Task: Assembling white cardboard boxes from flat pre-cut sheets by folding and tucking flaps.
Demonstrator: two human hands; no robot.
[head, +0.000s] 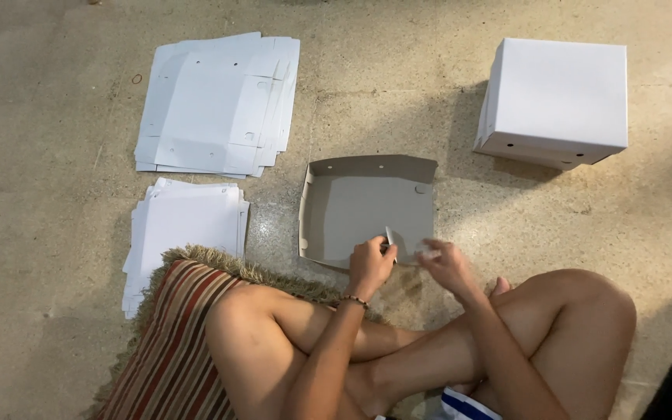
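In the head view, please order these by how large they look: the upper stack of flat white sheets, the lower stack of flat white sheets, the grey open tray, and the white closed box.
1. upper stack of flat white sheets and white closed box: look alike, so no order between them.
2. grey open tray.
3. lower stack of flat white sheets: partly hidden by the striped cushion, so unsure.

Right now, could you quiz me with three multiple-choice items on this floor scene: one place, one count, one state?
1. Where is the finished white box?
A. Upper right
B. On the cushion
C. Between the knees

2. How many piles of flat white sheets lie left of the grey tray?
A. One
B. Two
C. Five

3. The grey tray is:
A. Flat
B. Closed
C. Half-folded, open on top

Answers: A, it sits on the floor upper right. B, a far pile and a near pile. C, its walls stand while left hand and right hand work its near edge.
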